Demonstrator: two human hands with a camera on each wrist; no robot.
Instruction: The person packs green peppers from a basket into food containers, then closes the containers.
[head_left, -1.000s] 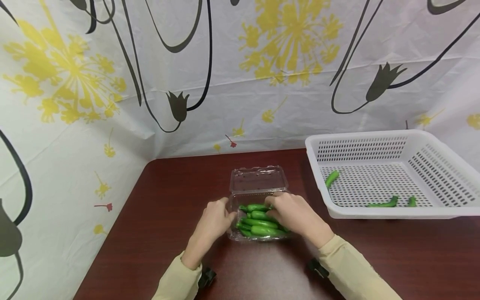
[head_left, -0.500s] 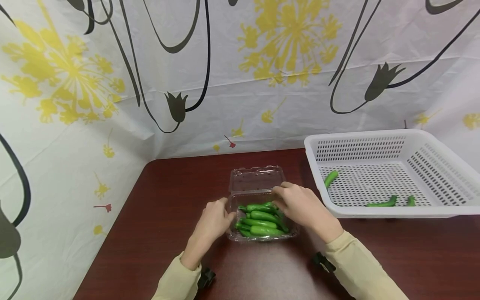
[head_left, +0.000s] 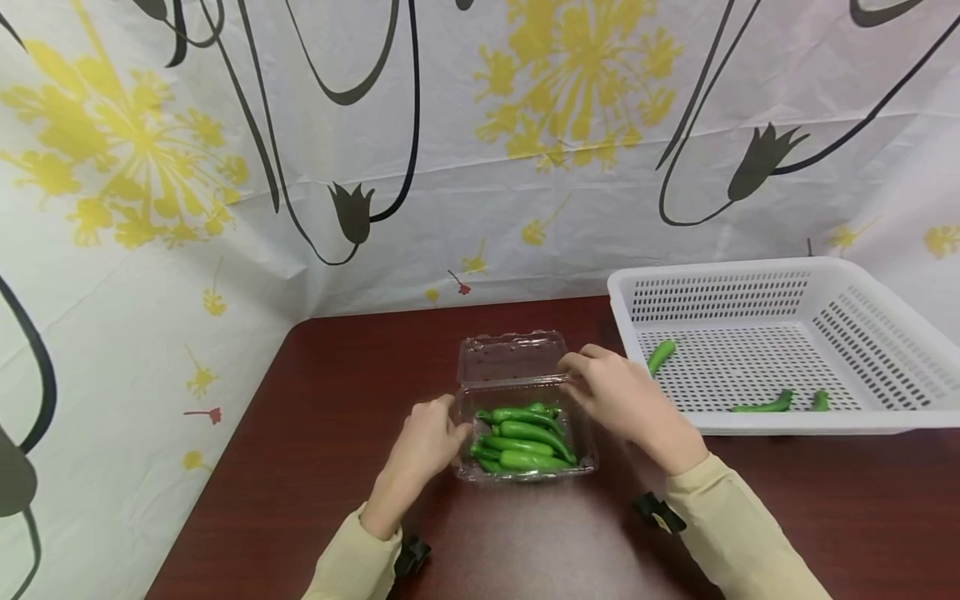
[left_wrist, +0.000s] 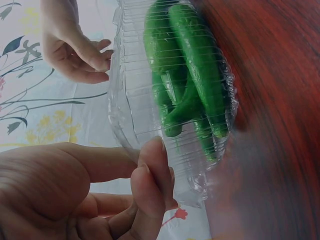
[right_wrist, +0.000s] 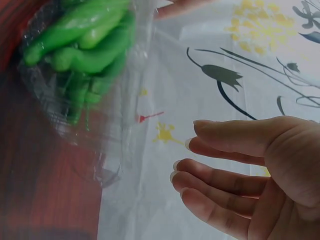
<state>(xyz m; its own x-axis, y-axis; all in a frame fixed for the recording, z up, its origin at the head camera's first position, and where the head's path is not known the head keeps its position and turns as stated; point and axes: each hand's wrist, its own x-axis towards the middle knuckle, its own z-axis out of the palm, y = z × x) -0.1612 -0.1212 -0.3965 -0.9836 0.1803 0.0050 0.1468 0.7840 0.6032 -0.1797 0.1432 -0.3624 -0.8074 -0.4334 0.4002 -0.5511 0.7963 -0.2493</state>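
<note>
A clear plastic clamshell box point(head_left: 585, 467), its lid point(head_left: 513, 358) tipped back, lies on the table with several green chili peppers point(head_left: 525, 433) inside. At the box's left side, my left hand point(head_left: 423, 442) pinches the rim between thumb and fingers; the left wrist view shows these fingertips point(left_wrist: 152, 165) close up, with peppers point(left_wrist: 195, 60) behind the ribbed wall. My right hand point(head_left: 618, 400) is over the box's back right corner, near the lid hinge. In the right wrist view its fingers point(right_wrist: 215, 180) are relaxed, with nothing between them, apart from the box wall.
A white perforated plastic basket point(head_left: 772, 425) stands at the right, holding a few green peppers point(head_left: 772, 404). The dark red wooden table point(head_left: 360, 358) ends against a patterned white cloth point(head_left: 465, 208) at the back and left.
My right hand has lifted away from the peppers and moved right and back toward the basket, leaving a pepper at the box's right side. My left hand stays at the rim.
</note>
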